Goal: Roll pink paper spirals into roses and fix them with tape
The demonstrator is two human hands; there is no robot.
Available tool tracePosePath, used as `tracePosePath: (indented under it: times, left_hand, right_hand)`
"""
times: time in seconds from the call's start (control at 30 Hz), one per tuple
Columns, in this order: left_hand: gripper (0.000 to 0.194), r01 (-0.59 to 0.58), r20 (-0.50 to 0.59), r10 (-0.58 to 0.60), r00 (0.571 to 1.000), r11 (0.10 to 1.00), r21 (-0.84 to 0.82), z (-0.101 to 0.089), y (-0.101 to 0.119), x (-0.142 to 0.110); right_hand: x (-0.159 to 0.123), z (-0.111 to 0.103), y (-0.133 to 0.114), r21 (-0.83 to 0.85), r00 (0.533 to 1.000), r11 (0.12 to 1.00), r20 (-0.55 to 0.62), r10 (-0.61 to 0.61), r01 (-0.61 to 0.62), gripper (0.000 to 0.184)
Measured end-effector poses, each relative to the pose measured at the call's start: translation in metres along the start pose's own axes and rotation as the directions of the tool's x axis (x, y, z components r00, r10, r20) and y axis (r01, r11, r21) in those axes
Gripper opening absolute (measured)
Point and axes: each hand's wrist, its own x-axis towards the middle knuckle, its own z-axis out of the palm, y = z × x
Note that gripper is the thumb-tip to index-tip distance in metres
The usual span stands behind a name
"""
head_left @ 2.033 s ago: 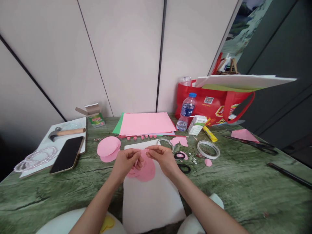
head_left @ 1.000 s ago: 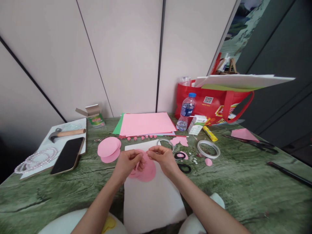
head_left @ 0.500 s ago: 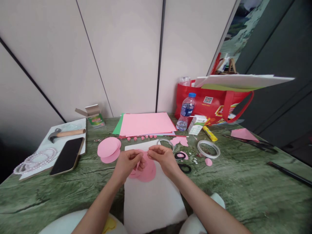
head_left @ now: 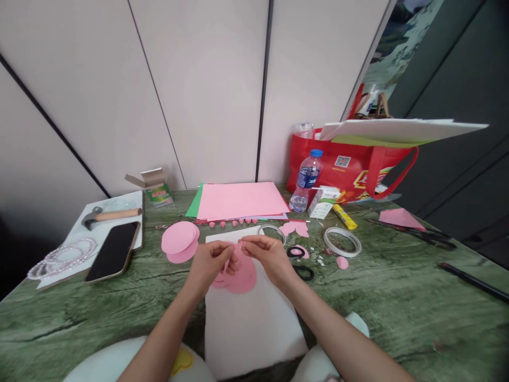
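Note:
My left hand (head_left: 214, 260) and my right hand (head_left: 268, 257) meet over a white board (head_left: 250, 329), both closed in a pinch. A narrow pink paper strip shows at the left fingers. What lies between the right fingertips is too small to make out. Just below the hands, pink paper rounds (head_left: 242, 278) rest on the board, partly covered by my fingers. Black-handled scissors (head_left: 304, 272) lie right of my right hand. A short stack of pink paper circles (head_left: 178, 239) is left of my left hand.
Pink paper sheets (head_left: 242, 200) lie at the back, with small pink rolls (head_left: 222, 224) before them. Tape rolls (head_left: 342, 242), a glue stick (head_left: 345, 217), a water bottle (head_left: 306, 183) and a red bag (head_left: 342, 170) stand right. A hammer (head_left: 115, 215) and phone (head_left: 113, 252) lie left.
The view has shifted slightly, so the table's things appear a little further right. My hands stay pinched close together, with the right fingertips a touch nearer the left ones.

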Motion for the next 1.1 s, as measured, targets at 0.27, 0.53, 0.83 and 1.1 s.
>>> tracePosePath:
  times: [0.27,0.53,0.83,1.1]
  left_hand:
    - [0.016,0.014,0.042,-0.012,0.999,0.999,-0.041,0.003,0.0065,-0.0025]
    - [0.015,0.002,-0.005,-0.003,1.0,0.999,-0.04,0.0006,0.0019,-0.0004]
    - [0.017,0.005,0.044,-0.001,0.999,0.997,-0.082,0.0024,0.0061,-0.0026]
    - [0.014,0.01,0.009,-0.009,1.0,0.994,-0.104,0.0006,0.0034,-0.0014]
  right_hand:
    - [0.001,-0.0015,0.0015,-0.026,1.0,1.0,-0.026,-0.001,0.001,0.024]
    - [0.0018,-0.0022,0.0026,0.002,0.999,1.0,0.041,-0.002,0.002,0.028]
    - [0.0031,-0.0017,0.0001,-0.033,0.999,0.999,-0.027,-0.024,0.023,0.023]
    - [0.0027,-0.0016,0.0001,0.013,0.999,1.0,0.042,-0.023,0.023,0.028]
